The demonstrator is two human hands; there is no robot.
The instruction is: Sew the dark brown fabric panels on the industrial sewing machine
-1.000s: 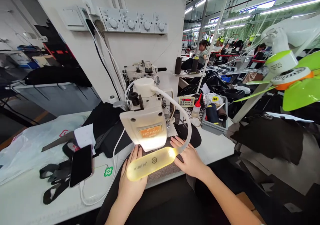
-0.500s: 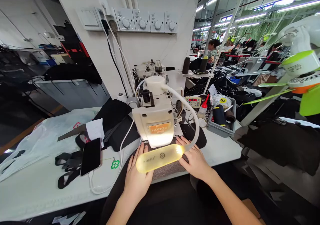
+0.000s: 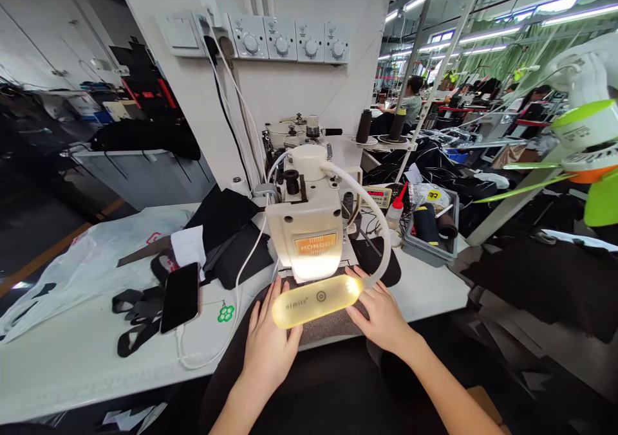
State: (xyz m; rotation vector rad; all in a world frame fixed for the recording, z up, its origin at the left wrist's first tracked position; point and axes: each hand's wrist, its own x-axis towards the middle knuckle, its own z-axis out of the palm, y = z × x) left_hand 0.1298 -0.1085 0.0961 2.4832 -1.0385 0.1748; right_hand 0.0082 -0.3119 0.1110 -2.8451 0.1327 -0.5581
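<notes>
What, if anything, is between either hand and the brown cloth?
Nothing visible: the left hand and right hand appear to rest on the brown cloth. The lit lamp hangs above, hiding part of it.

The view swung left: the sewing machine (image 3: 306, 229) slid rightward in it, and more of the green-bladed fan (image 3: 601, 190) passed beyond the right edge. A distant worker's head (image 3: 415, 85) turned away.
</notes>
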